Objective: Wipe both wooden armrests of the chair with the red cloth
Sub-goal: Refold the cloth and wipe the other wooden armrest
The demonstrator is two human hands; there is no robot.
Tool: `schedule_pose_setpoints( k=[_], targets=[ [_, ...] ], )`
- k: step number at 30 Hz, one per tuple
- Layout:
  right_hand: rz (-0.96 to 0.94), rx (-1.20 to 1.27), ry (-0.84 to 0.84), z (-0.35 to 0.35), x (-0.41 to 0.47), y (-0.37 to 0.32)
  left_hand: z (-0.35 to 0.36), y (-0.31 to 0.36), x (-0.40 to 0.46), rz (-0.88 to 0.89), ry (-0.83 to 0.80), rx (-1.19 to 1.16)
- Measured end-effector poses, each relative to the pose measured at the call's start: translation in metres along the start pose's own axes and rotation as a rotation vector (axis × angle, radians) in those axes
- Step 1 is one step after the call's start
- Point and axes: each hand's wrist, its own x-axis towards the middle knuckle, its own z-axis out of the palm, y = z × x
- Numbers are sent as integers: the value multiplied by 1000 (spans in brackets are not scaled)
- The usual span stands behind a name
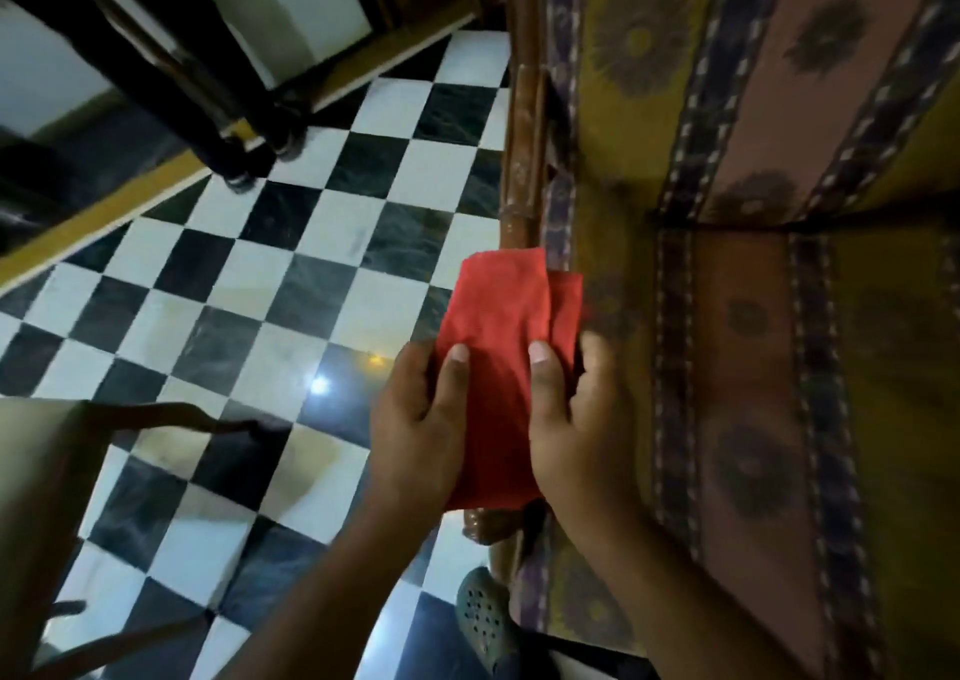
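Note:
The red cloth point(501, 346) lies draped over the chair's left wooden armrest point(522, 159), covering its near half. My left hand point(415, 419) grips the cloth's left side with the thumb on top. On the cloth's right side my right hand point(576, 419) holds it the same way, fingers wrapped toward the seat. The armrest's rounded front end point(488, 523) shows just below the cloth. The chair's other armrest is out of view.
A patterned yellow, pink and purple cover point(753, 315) drapes the chair's seat and back. Black-and-white checkered floor point(260, 289) spreads to the left. Dark furniture legs point(244, 149) stand at the far left. A grey perforated shoe point(483, 622) sits by the chair's front leg.

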Motion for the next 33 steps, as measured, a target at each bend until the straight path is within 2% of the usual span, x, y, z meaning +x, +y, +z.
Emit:
schedule_pose_setpoints(
  k=[3,6,9,11,13,15,17,19,21,24,28,33],
  targets=[
    [35,-93,-23,22,-24,17,-10,-35,-4,-25,-18,94],
    [153,-227,-13,31,-44,42,0,-68,-13,-125,-165,203],
    [211,-260,-59,30,-48,59,8,-78,-19,-166,-175,178],
    [208,-231,-67,23,-43,68,8,-78,-23,-74,-116,204],
    [172,-208,-53,12,-31,78,9,-71,-28,138,-88,361],
    [59,-331,-78,-2,-14,96,16,-62,-31,369,-178,549],
    [-166,-608,-168,-13,10,120,29,-60,-27,523,-327,699],
    [-383,-826,-345,-19,41,145,39,-62,-17,569,-419,780],
    [-585,-992,-547,-22,72,169,44,-66,-9,566,-411,797],
    [-640,-1136,-736,-28,94,206,48,-68,-7,590,-369,836],
    [-697,-1104,-663,-24,93,236,50,-67,7,626,-396,806],
    [-729,-1042,-626,-22,92,237,59,-54,49,628,-392,739]
  ],
)
